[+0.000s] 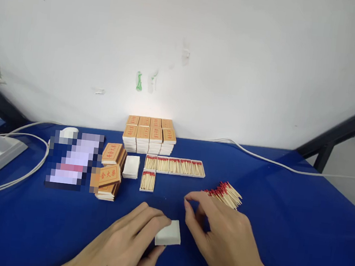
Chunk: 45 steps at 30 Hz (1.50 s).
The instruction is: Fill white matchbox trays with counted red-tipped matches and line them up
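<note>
And here's the left hand (126,240), fingers closed on the white tray (170,233), thumb tucked under the near left corner, the others draped over its left side. The tray sits right at those fingertips, just left of the right hand (228,232), clear of it. Over there, thumb and index curl until their tips all but meet; whether they touch or pinch anything, I can't tell.

Handling? Looks like thin card: feather-light, I'd judge, fairly stiff along its folded edges but easy to crush, and not especially slippery. The safest hold should be a gentle pinch across opposite side walls, never a hard press on the middle.

Now its direction: the broad face tips up towards us, the near edge running across, its right end drifting slightly further away. The long axis is tough to call with fingers covering the left side.

Beyond the right fingers lies the match pile (229,195), red heads leftward, sticks slanting right. Beyond the left fingers, the filled tray (148,181) points its long axis away, heads at the far end.
</note>
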### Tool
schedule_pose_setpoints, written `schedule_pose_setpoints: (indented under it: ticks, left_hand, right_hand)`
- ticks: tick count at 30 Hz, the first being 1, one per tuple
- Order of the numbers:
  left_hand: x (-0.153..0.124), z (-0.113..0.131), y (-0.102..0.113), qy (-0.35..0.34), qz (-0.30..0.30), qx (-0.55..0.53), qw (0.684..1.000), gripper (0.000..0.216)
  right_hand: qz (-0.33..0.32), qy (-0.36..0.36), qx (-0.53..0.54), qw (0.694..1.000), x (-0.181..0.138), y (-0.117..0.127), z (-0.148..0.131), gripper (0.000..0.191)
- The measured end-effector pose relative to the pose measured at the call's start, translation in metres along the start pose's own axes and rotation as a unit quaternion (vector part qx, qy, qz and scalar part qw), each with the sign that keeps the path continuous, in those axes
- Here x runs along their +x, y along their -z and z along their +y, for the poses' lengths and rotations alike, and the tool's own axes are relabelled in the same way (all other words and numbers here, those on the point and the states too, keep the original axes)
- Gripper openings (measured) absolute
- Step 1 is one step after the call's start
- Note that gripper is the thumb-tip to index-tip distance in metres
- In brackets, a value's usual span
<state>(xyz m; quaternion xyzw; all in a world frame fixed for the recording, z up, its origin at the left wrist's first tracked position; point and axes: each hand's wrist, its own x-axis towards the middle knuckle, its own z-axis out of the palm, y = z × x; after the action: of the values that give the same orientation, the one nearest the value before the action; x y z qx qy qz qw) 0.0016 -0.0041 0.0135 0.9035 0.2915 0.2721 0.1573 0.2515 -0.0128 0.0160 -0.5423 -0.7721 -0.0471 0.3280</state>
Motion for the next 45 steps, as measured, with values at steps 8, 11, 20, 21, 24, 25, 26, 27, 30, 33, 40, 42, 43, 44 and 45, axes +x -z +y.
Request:
schedule_pose_setpoints:
  ticks: [8, 11, 20, 21, 24, 25, 26, 27, 30, 33, 40, 42, 43, 44, 45]
  left_hand:
    - [0.012, 0.004, -0.001, 0.028, -0.032, 0.013, 0.999, 0.033]
    - [0.016, 0.005, -0.006, 0.032, -0.026, 0.000, 0.999, 0.032]
    - [0.009, 0.000, -0.010, 0.030, 0.002, -0.034, 0.999, 0.030]
    - [0.008, 0.000, -0.010, 0.032, -0.001, -0.035, 0.999, 0.032]
    - [0.007, 0.000, -0.009, 0.032, 0.001, -0.037, 0.999, 0.031]
    - [0.007, 0.000, -0.009, 0.028, 0.005, -0.034, 0.999, 0.030]
    - [0.007, 0.000, -0.009, 0.024, 0.009, -0.028, 0.999, 0.029]
    - [0.007, 0.000, -0.009, 0.021, 0.013, -0.023, 0.999, 0.029]
    - [0.008, 0.001, -0.009, 0.017, 0.012, -0.013, 1.000, 0.028]
    - [0.009, 0.000, -0.009, 0.016, 0.008, -0.013, 1.000, 0.027]
    - [0.008, 0.000, -0.008, 0.004, 0.018, -0.014, 1.000, 0.026]
    - [0.009, 0.000, -0.007, 0.002, 0.018, -0.013, 1.000, 0.027]
    - [0.009, 0.000, -0.007, 0.001, 0.019, -0.012, 1.000, 0.027]
    - [0.009, 0.000, -0.007, 0.001, 0.020, -0.011, 1.000, 0.026]
    - [0.009, 0.000, -0.007, 0.001, 0.022, -0.009, 1.000, 0.026]
  right_hand:
    - [0.046, -0.030, -0.172, 0.984, -0.033, 0.034, 0.024, 0.024]
    - [0.036, -0.030, -0.157, 0.986, -0.034, 0.030, 0.031, 0.024]
    - [0.036, -0.025, -0.135, 0.990, -0.032, 0.017, 0.029, 0.014]
    - [0.038, -0.027, -0.133, 0.990, -0.032, 0.017, 0.028, 0.013]
    - [0.044, -0.029, -0.129, 0.990, -0.033, 0.019, 0.026, 0.011]
    - [0.043, -0.030, -0.130, 0.990, -0.033, 0.019, 0.026, 0.012]
    - [0.042, -0.033, -0.133, 0.990, -0.034, 0.020, 0.026, 0.014]
    - [0.041, -0.039, -0.136, 0.989, -0.034, 0.020, 0.026, 0.017]
    - [0.037, -0.056, -0.140, 0.988, -0.036, 0.022, 0.027, 0.021]
    - [0.039, -0.064, -0.130, 0.989, -0.036, 0.023, 0.028, 0.019]
    - [0.040, -0.049, -0.139, 0.988, -0.037, 0.020, 0.032, 0.018]
    - [0.040, -0.047, -0.134, 0.989, -0.037, 0.020, 0.032, 0.018]
    - [0.040, -0.046, -0.129, 0.990, -0.036, 0.020, 0.032, 0.018]
    - [0.041, -0.045, -0.125, 0.990, -0.036, 0.020, 0.032, 0.017]
    - [0.042, -0.043, -0.126, 0.990, -0.035, 0.020, 0.031, 0.015]
